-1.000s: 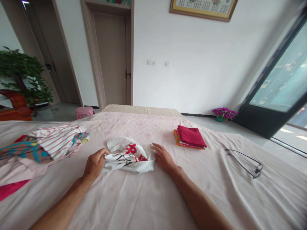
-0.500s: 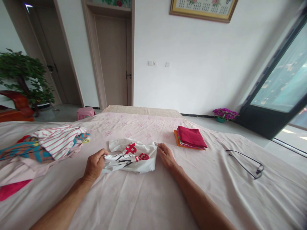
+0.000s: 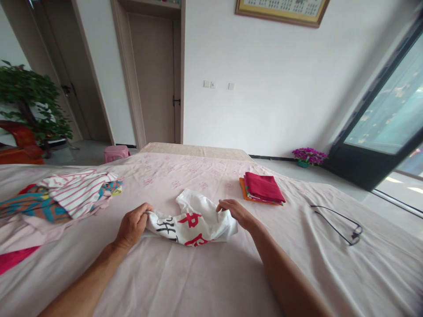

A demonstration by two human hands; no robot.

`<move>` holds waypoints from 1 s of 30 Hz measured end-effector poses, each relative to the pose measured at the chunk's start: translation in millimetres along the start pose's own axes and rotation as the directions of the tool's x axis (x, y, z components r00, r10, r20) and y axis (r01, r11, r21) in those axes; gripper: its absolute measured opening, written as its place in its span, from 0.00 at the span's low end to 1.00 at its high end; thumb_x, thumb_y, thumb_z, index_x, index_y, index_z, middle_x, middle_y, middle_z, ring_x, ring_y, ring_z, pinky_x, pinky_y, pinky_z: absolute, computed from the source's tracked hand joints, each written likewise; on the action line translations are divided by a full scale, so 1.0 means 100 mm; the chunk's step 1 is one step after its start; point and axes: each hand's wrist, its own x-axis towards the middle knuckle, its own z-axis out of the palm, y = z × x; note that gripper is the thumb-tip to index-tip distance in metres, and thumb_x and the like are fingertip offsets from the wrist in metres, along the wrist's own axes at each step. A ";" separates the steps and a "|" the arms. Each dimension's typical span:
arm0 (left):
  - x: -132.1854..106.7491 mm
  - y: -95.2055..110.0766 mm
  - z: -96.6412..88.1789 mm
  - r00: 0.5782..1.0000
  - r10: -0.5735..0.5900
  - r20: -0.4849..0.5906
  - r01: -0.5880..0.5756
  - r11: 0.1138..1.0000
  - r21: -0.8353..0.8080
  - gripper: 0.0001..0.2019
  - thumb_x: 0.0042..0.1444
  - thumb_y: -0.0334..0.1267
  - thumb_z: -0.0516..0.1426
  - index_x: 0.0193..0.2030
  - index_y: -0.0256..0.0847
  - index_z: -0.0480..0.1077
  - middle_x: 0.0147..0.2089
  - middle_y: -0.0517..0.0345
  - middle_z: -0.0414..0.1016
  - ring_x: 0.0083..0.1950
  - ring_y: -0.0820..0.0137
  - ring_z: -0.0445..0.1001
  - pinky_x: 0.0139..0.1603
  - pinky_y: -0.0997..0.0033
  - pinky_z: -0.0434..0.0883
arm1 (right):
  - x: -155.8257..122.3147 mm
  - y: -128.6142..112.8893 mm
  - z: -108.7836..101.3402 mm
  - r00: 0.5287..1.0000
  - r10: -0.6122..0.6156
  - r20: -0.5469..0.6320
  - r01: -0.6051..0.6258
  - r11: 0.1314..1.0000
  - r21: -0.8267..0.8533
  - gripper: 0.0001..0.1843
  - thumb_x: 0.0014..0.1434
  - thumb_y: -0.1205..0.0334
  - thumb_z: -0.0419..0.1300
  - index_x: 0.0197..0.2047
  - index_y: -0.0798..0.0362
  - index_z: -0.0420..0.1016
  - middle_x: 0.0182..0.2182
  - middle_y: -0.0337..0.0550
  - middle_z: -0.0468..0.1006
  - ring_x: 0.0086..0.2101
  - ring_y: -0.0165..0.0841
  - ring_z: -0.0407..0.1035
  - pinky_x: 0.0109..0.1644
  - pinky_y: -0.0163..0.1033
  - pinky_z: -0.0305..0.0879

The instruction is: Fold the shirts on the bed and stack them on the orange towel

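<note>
A crumpled white T-shirt point(image 3: 194, 220) with red and black printed characters lies across the bedsheet in front of me. My left hand point(image 3: 135, 223) is closed, pinching the shirt's left end. At the shirt's upper right side, the bent fingers of my right hand point(image 3: 236, 211) grip the cloth, and part of the fabric bulges under them. A small stack of folded clothes point(image 3: 264, 188), dark red on top with orange beneath, sits just beyond my right hand.
To the left lies a loose heap of clothes point(image 3: 76, 193), striped, patterned and pink. Black-framed glasses point(image 3: 354, 235) rest on the bedsheet point(image 3: 198, 281) at the right. Beyond the bed are a pink stool point(image 3: 116, 153) and a pot of purple flowers point(image 3: 309, 156).
The shirt's right part has shifted right and bunched up, with its red print turned. My right hand has moved slightly right, its fingers now over the cloth. My left hand keeps its hold.
</note>
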 end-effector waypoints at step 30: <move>0.24 -0.05 -0.19 0.891 -0.110 0.441 0.109 0.994 0.027 0.27 0.49 0.56 0.59 0.52 0.44 0.75 0.49 0.54 0.78 0.50 0.62 0.75 0.49 0.71 0.68 | 0.03 -0.41 -0.22 0.948 0.031 -0.318 0.223 0.648 0.728 0.19 0.47 0.57 0.72 0.41 0.49 0.71 0.25 0.29 0.71 0.21 0.22 0.63 0.22 0.27 0.59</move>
